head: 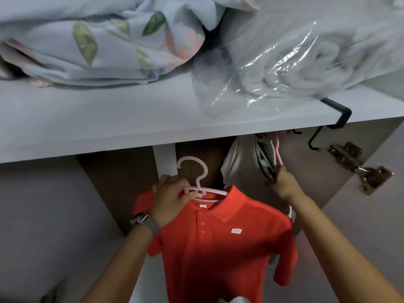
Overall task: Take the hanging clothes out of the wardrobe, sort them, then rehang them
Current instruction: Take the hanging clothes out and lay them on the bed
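A red polo shirt (220,243) hangs on a pink hanger (197,171) in front of the open wardrobe. My left hand (172,197) grips that hanger just below its hook, a watch on the wrist. Further in, under the shelf, a white garment (238,162) and dark clothes hang on a second pink hanger (278,152). My right hand (284,182) reaches up to those hanging clothes and grips them at the hanger's shoulder. The rail itself is hidden behind the shelf.
A white shelf (109,119) runs across above the hanging space, carrying a floral blue blanket (102,42) and a clear plastic bag of folded white fabric (306,62). A black hook (332,119) clips over its right edge. A metal door hinge (358,167) sits at right.
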The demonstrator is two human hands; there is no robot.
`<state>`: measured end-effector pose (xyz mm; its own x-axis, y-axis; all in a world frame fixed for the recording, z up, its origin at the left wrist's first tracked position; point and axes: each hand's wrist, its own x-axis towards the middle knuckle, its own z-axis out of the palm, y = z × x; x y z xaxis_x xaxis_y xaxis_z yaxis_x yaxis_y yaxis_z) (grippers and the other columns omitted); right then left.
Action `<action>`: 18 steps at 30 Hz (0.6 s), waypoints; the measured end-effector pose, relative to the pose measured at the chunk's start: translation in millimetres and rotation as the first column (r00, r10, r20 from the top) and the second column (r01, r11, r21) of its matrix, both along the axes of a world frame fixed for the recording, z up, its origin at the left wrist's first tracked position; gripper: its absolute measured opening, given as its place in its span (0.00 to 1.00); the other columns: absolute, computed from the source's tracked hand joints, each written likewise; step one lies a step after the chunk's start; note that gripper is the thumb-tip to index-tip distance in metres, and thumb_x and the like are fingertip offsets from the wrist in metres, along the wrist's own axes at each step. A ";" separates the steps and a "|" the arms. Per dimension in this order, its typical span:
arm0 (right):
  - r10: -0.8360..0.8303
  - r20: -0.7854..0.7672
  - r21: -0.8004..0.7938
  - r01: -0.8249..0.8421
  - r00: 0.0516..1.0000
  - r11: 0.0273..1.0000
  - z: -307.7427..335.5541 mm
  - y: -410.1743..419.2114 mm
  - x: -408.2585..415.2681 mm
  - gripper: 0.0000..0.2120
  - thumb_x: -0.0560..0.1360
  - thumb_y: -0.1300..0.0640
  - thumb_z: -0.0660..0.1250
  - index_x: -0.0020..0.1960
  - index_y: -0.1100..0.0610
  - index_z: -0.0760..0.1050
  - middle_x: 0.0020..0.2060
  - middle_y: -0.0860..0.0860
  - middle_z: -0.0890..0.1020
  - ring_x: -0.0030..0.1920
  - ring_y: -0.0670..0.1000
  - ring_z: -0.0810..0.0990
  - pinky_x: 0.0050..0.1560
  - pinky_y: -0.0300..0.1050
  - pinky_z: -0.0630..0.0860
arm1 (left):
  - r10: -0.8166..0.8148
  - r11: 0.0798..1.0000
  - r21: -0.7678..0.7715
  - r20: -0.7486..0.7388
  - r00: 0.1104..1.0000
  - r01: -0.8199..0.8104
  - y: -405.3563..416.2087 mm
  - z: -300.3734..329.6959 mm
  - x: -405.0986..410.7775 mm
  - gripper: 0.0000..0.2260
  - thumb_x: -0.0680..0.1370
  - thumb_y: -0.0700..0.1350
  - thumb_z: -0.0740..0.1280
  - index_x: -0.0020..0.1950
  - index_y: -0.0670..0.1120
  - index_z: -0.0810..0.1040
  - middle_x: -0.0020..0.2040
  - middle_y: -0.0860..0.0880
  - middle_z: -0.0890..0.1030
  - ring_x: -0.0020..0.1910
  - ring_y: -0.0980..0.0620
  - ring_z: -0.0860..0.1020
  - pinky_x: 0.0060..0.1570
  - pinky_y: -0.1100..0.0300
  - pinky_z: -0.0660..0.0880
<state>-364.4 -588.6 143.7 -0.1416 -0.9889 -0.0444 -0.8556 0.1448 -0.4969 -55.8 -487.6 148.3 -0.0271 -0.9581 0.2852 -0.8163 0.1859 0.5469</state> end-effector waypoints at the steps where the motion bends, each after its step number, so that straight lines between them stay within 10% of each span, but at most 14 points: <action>1: -0.023 0.031 0.009 0.023 0.999 1.000 -8.8 -3.2 4.9 0.19 0.73 0.61 0.69 0.60 0.70 0.70 0.55 0.68 0.77 0.58 0.67 0.76 0.54 0.52 0.72 | -0.004 1.000 0.004 -0.002 1.000 0.004 0.6 -0.4 1.6 0.19 0.63 0.67 0.53 0.34 0.53 0.69 0.37 0.57 0.72 0.49 0.54 0.66 0.41 0.58 0.55; 6: -0.210 0.399 -0.090 0.266 0.892 0.960 -14.5 -10.8 12.8 0.19 0.79 0.52 0.63 0.44 0.69 0.77 0.37 0.62 0.78 0.45 0.63 0.79 0.43 0.48 0.68 | -0.059 0.993 0.101 0.027 0.998 0.056 4.9 -2.7 14.5 0.16 0.61 0.69 0.55 0.30 0.57 0.64 0.39 0.58 0.72 0.48 0.56 0.65 0.41 0.59 0.56; 10: -0.059 0.364 -0.225 0.150 0.930 0.963 -18.5 3.6 14.0 0.20 0.77 0.47 0.64 0.34 0.61 0.74 0.26 0.55 0.75 0.31 0.56 0.75 0.33 0.47 0.68 | -0.102 0.988 0.120 0.026 0.994 0.098 6.3 -7.3 17.5 0.16 0.59 0.69 0.58 0.28 0.58 0.65 0.45 0.65 0.68 0.50 0.59 0.64 0.49 0.71 0.55; 18: 0.300 0.409 -0.238 -0.217 0.862 0.947 -13.7 45.8 13.9 0.19 0.76 0.53 0.68 0.30 0.60 0.69 0.23 0.47 0.68 0.27 0.41 0.66 0.31 0.40 0.63 | -0.222 0.973 -0.082 -0.046 0.974 0.217 -4.4 -6.9 -1.5 0.09 0.61 0.63 0.67 0.33 0.62 0.70 0.71 0.65 0.60 0.69 0.59 0.56 0.63 0.65 0.53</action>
